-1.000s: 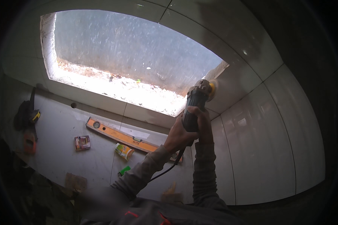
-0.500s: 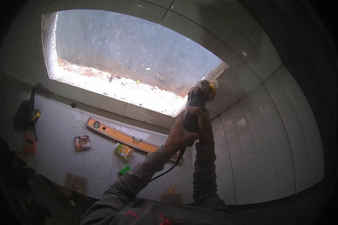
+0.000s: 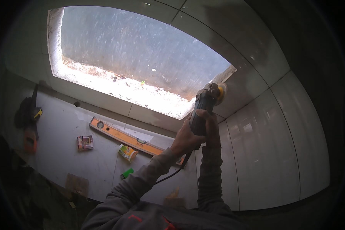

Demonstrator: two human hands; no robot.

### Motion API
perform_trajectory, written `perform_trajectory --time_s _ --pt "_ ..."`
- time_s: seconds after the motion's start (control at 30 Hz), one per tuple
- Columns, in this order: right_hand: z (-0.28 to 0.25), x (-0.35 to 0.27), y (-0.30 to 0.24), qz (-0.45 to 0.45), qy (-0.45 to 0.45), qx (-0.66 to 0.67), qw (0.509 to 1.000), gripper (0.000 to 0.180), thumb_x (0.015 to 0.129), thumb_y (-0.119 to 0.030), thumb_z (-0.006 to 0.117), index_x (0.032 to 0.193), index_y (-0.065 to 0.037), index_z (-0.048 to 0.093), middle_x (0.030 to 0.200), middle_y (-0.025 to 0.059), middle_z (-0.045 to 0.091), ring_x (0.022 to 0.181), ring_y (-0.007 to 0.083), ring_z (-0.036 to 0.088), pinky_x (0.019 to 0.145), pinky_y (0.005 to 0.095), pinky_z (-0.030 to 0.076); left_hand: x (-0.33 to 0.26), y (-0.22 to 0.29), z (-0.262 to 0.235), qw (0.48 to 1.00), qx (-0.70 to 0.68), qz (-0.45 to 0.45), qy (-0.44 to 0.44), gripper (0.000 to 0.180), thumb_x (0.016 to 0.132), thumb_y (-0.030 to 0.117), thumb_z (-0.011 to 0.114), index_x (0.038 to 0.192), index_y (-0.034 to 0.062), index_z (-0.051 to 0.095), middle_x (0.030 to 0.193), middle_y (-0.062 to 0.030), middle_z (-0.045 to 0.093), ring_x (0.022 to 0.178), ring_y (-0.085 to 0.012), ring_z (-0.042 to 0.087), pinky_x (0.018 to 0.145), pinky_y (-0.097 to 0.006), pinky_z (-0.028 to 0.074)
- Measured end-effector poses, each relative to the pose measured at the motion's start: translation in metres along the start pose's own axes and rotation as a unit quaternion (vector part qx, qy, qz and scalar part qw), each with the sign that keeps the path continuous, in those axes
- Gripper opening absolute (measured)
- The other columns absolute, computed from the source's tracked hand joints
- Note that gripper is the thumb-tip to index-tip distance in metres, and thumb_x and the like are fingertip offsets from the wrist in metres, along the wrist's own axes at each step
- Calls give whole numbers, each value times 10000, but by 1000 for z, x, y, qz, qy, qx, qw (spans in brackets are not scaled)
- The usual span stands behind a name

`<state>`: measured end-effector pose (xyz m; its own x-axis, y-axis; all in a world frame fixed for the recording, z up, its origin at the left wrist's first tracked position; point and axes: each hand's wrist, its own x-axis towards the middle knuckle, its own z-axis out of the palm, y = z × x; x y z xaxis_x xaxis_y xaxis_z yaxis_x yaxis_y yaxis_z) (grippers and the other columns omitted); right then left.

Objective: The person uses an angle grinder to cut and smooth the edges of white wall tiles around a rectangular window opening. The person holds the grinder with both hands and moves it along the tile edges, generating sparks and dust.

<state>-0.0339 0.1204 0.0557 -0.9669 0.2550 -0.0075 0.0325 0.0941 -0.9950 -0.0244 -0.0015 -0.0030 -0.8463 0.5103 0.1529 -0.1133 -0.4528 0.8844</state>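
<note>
Both of my hands are closed around a dark angle grinder [image 3: 204, 105], its head pointing away from me. My left hand [image 3: 186, 138] wraps the rear of the body from the left. My right hand [image 3: 210, 124] grips it from the right, a little farther forward. The yellowish disc [image 3: 221, 94] is at the right edge of a window opening [image 3: 54, 42] cut through the tiled wall; whether it touches the tile cannot be made out. A dark cord [image 3: 170, 176] trails from the grinder's back end under my left forearm.
On the pale tiled surface [image 3: 61, 153] to the left lie an orange spirit level [image 3: 120, 136], a small box [image 3: 85, 143], a green-and-orange cup [image 3: 127, 153] and a green lighter [image 3: 127, 173]. Farther left sits a tape measure [image 3: 37, 114] beside dark items. Tiled wall [image 3: 264, 145] rises at right.
The whole view has shifted slightly, with the window and grinder appearing a little farther right. Both hands keep their hold, and the grinder stays at the opening's right edge.
</note>
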Motion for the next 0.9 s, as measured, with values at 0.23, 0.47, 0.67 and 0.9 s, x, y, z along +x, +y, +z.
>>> perform_trajectory --time_s 0.23,0.47,0.67,0.9 --pt "4 -5 -5 -1 5 11 1000 359 807 -220 715 1031 45 624 843 101 656 681 172 659 651 295 558 2 -3 0 999 19 27 12 520 709 101 754 1147 -30 506 922 -88 630 669 -119 653 550 -262 550" --pt "1 -3 -1 3 12 3 1000 332 804 -213 718 1003 40 641 837 96 666 675 169 663 653 294 557 3 -9 0 1000 -5 -2 -13 754 680 179 794 1263 -58 379 990 -155 616 710 -186 685 574 -291 582" --pt "4 -5 -7 -11 3 -2 1000 320 807 -212 717 1002 32 644 849 82 662 686 157 659 659 286 552 1 -8 4 998 -29 51 8 547 712 103 764 1164 -10 478 877 -59 603 602 -115 622 498 -258 527" --pt "1 -16 6 22 0 3 1000 336 808 -219 723 1025 23 638 851 55 647 701 138 645 657 274 539 -14 -13 6 997 45 50 50 533 715 104 770 1150 -20 487 873 -62 606 654 -125 634 551 -260 541"
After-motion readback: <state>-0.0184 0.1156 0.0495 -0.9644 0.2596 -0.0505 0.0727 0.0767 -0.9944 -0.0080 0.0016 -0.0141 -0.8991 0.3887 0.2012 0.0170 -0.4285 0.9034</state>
